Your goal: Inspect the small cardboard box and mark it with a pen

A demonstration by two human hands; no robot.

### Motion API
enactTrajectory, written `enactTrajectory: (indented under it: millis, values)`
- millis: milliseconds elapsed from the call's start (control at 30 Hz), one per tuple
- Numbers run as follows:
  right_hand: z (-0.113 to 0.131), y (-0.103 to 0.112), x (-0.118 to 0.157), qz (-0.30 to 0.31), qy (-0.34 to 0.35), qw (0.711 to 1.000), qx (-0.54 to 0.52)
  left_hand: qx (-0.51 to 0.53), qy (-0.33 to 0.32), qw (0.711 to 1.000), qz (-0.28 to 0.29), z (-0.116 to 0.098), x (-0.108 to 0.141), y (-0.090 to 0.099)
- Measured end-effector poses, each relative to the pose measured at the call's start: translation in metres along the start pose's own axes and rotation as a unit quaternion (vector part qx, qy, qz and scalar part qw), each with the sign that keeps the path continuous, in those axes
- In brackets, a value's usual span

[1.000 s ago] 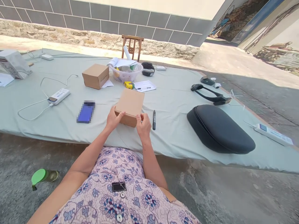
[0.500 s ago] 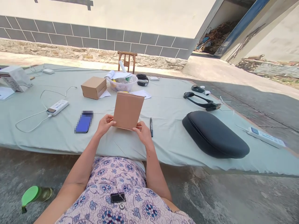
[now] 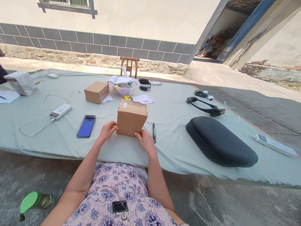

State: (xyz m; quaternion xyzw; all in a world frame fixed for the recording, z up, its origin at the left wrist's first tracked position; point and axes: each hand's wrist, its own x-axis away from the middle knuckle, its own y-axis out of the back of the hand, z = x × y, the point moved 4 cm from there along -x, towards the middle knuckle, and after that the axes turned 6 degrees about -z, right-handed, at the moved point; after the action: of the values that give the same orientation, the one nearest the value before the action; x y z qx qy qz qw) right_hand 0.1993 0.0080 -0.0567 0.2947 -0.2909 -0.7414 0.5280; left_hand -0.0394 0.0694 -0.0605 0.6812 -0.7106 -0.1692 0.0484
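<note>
the left hand (image 3: 107,131) and right hand (image 3: 145,141) clamp a kraft cardboard box (image 3: 131,118) between them, the grip closed on its left side and lower front edge. the squarish box stands directly ahead of the wrists, its long axis hard to tell, with smooth card faces and a taped top. the right hand sits slightly nearer the person. a black marker pen (image 3: 154,132) lies just right of the grip on the cloth-covered worktop (image 3: 178,147).
</note>
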Motion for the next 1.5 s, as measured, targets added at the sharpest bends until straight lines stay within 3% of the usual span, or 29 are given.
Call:
enactTrajectory:
  millis: [100,233,400,500,667,967,1133,1300,1500]
  values:
    - [0.008,0.015,0.0,-0.064,0.0,0.993,-0.098,-0.033,0.004,0.999,-0.004,-0.011,0.001,0.004]
    - [0.029,0.038,-0.002,-0.174,0.091,0.955,-0.222,-0.025,-0.023,0.997,-0.075,-0.045,-0.002,0.01]
    - [0.055,0.049,-0.004,-0.221,0.193,0.93,-0.224,0.038,-0.043,0.99,-0.125,-0.091,-0.003,0.0]
    - [0.06,0.052,0.001,-0.269,0.199,0.918,-0.211,0.005,-0.053,0.987,-0.154,-0.101,0.007,-0.011]
    - [0.062,0.054,0.018,-0.322,0.167,0.907,-0.212,0.027,-0.084,0.978,-0.191,-0.1,0.032,-0.021]
    - [0.07,0.049,0.025,-0.36,0.166,0.906,-0.15,0.035,-0.027,0.977,-0.208,-0.105,0.043,-0.019]
    - [0.07,0.048,0.029,-0.354,0.201,0.9,-0.153,0.065,-0.049,0.979,-0.186,-0.103,0.041,-0.017]
    - [0.065,0.054,0.037,-0.31,0.209,0.905,-0.205,0.094,-0.066,0.978,-0.172,-0.098,0.035,-0.012]
    - [0.059,0.056,0.04,-0.23,0.133,0.924,-0.275,0.078,-0.083,0.985,-0.129,-0.09,0.024,0.001]
